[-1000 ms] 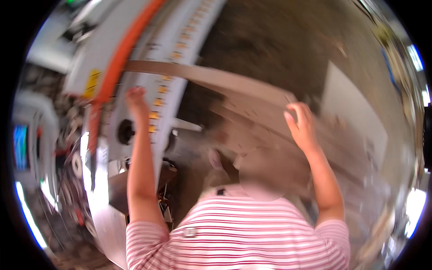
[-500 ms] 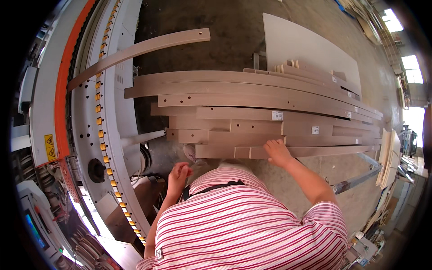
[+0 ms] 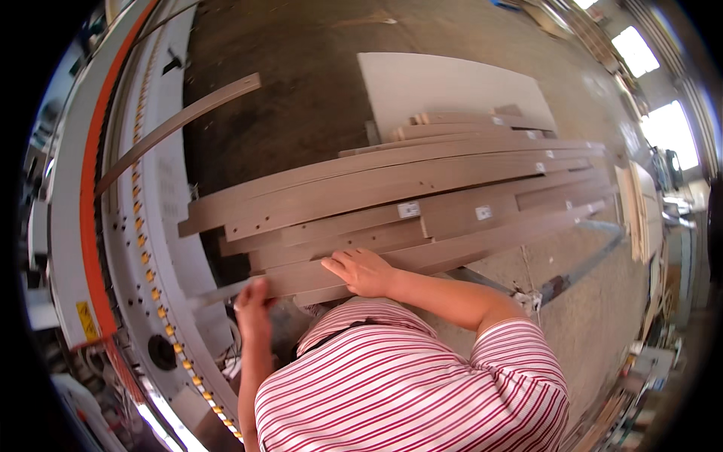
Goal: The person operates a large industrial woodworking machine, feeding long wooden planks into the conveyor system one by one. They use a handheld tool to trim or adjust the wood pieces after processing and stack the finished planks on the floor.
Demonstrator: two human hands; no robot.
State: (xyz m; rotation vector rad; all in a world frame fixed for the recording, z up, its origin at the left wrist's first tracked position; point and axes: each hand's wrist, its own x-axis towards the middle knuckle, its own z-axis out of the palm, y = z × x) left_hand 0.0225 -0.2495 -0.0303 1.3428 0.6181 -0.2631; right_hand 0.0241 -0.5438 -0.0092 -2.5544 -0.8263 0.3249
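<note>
A long brown board (image 3: 444,255) lies along the near side of a stack of similar boards (image 3: 331,202). My right hand (image 3: 360,273) reaches across its left part, fingers bent over the far edge and the palm against it. At the board's left end is my left hand (image 3: 254,305), curled and smeared by motion; whether it grips the end I cannot tell. Several boards in the stack have small round holes near their left ends, and some carry white labels (image 3: 408,209).
On the left runs a long machine with an orange strip (image 3: 92,196) and a row of yellow rollers (image 3: 151,276). Another brown board (image 3: 181,120) sticks out of it. A pale panel (image 3: 452,87) lies behind the stack; a grey metal frame (image 3: 580,267) supports the right side.
My right hand has slid left along the near boards. My left hand has moved left and up to the board's end. A long near board now covers the shorter ends, and the view has shifted.
</note>
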